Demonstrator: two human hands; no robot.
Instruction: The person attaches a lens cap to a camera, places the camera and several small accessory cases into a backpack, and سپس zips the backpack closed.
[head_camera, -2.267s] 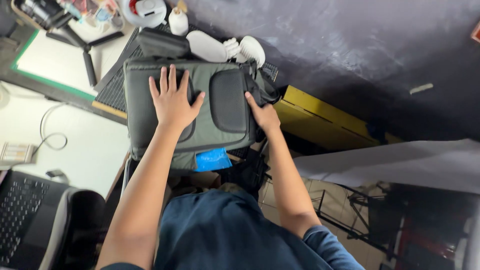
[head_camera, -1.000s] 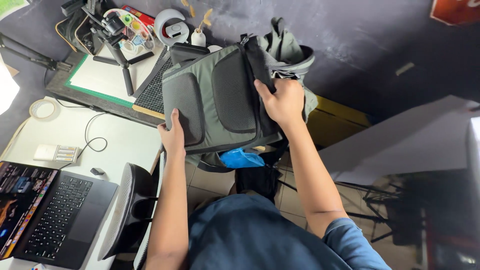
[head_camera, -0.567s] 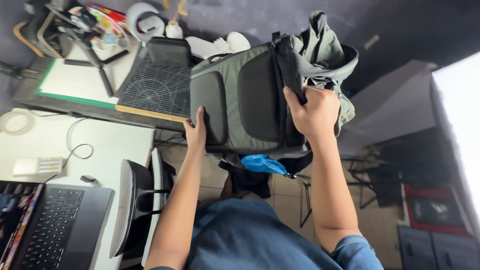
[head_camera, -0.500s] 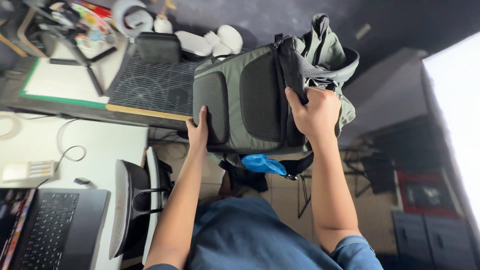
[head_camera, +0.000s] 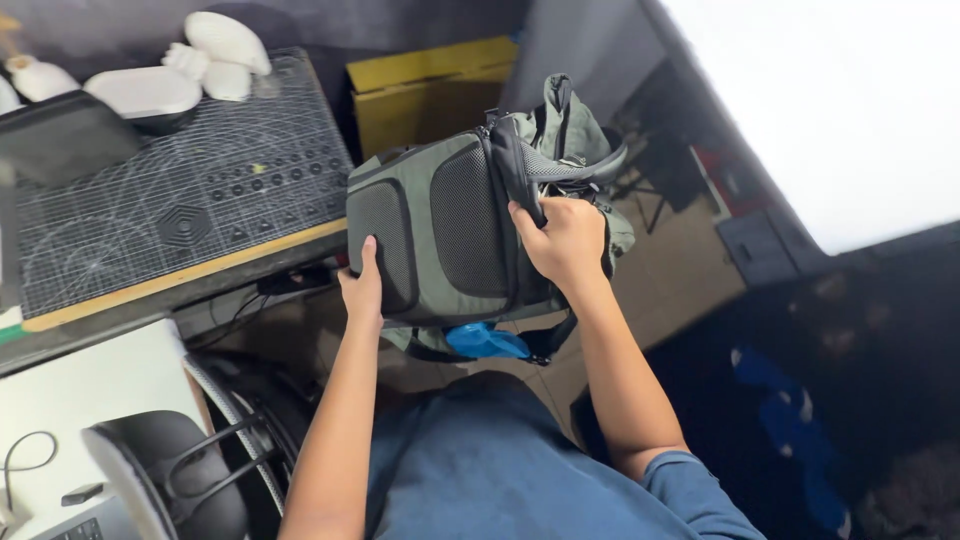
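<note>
Two hands carry a grey-green backpack (head_camera: 440, 235) in the air, clear of the surface (head_camera: 150, 290) and above the tiled floor (head_camera: 660, 280), its padded mesh back panel facing the camera. The right hand (head_camera: 565, 240) is clenched around a black shoulder strap (head_camera: 515, 170), while the left hand (head_camera: 362, 290) cups the pack's lower left edge, fingers curled behind it. The fabric looks soft and liable to sag, though the padding lends some stiffness; it seems moderately weighty. Strap and base look like the soundest holds. A blue pouch (head_camera: 485, 342) pokes out underneath. A black cutting mat (head_camera: 170, 190) lies on the surface to the left, a chair (head_camera: 170, 470) below it.
</note>
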